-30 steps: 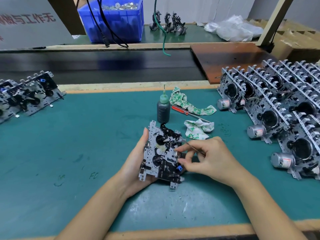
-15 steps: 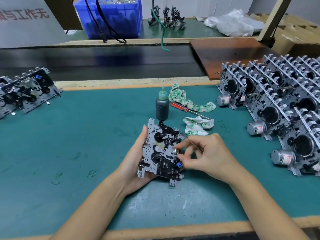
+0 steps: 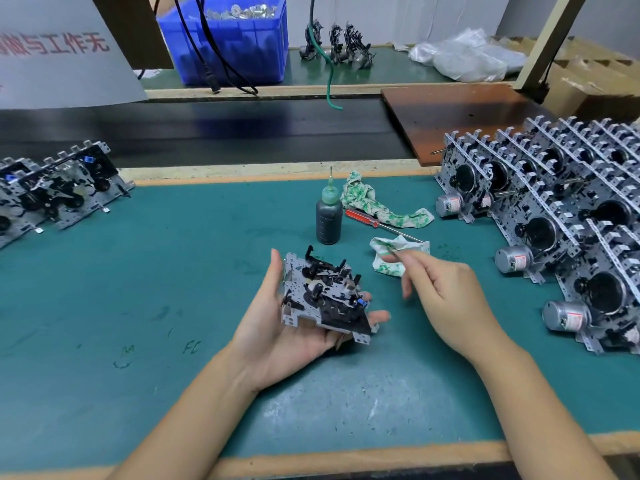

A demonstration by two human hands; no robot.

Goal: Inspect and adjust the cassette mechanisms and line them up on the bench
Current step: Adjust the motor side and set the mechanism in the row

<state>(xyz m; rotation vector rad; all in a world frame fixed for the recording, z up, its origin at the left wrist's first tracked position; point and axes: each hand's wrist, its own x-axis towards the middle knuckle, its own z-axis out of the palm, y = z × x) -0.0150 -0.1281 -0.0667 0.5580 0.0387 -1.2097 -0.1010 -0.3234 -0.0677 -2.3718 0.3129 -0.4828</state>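
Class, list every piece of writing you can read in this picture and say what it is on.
"做与工作无", red, cut off at the edge: grey sign at top left.
"FC", handwritten: green mat.
Motor labels: too small to read.
Dark bottle markings: too blurred to read.

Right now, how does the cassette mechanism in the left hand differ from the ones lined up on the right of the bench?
The held mechanism lies nearly flat in the left hand, its black levers facing up; the right-side row stands on edge, overlapping, on the green mat. The row shows silver motors and round black wheels; the held one shows neither. Both have perforated grey metal plates.
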